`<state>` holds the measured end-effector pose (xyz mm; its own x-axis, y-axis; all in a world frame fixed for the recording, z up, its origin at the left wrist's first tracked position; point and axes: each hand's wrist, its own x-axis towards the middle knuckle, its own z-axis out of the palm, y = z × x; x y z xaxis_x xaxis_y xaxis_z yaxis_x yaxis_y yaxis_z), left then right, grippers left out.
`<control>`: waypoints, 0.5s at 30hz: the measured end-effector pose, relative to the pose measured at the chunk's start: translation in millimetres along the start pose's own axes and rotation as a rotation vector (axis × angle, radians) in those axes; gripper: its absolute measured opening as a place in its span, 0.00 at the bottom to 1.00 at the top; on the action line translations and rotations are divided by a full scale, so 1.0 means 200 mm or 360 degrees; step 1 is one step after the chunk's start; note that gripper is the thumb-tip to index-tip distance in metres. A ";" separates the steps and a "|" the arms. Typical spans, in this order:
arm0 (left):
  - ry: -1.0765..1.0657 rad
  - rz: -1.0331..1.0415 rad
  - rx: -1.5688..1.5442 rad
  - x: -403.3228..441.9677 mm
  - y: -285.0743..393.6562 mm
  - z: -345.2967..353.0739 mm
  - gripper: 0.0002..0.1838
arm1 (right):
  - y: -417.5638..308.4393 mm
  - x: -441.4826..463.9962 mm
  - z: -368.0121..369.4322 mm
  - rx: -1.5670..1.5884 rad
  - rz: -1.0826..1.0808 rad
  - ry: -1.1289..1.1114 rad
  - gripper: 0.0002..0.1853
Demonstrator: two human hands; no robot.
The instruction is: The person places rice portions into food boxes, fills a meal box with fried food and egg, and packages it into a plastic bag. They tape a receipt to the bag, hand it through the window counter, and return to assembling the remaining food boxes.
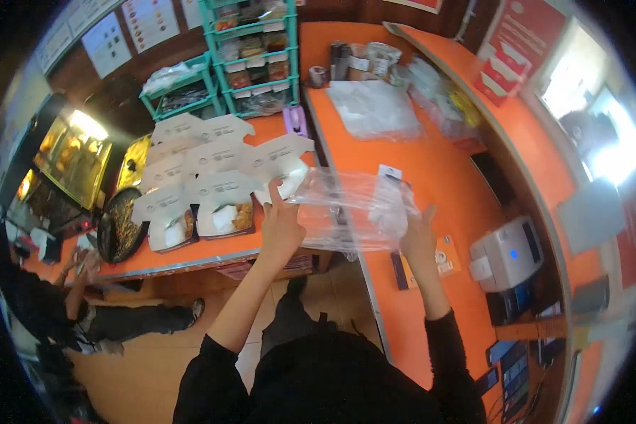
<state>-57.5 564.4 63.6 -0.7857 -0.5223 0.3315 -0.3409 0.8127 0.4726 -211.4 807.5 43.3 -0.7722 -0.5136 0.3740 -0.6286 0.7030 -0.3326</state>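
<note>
Our left hand [283, 225], index finger extended and the rest curled, and our right hand [417, 240], mostly closed, grip a clear, crinkled plastic bag [346, 215] stretched across the left edge of the orange surface [445, 187]. We judge it light, limp, slippery and easily torn; we'd pinch opposite edges, gathering enough film.

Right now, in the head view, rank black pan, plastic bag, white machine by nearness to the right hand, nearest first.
1. Plastic bag: at the right hand.
2. White machine: right of that hand.
3. Black pan: far left, past the boxes.
</note>
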 end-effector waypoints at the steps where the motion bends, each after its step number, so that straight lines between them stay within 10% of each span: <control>1: -0.0053 -0.0074 0.0061 0.02 -0.06 0.00 0.36 | -0.03 0.09 0.06 -0.0106 0.0007 0.0081 0.21; 10: 0.0616 0.0249 -0.0164 0.40 -0.66 -0.36 0.22 | -0.80 0.81 0.19 -0.0033 -0.0247 -0.0171 0.14; 15: 0.0545 -0.0498 -0.0096 0.57 -1.23 -0.73 0.26 | -1.37 1.36 0.31 0.0340 -0.1016 -0.0635 0.18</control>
<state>13.0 267.6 105.0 -0.4309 -0.8034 0.4110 -0.4959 0.5913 0.6360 -253.9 444.3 182.3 -0.2046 -0.9531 0.2232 -0.9351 0.1229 -0.3323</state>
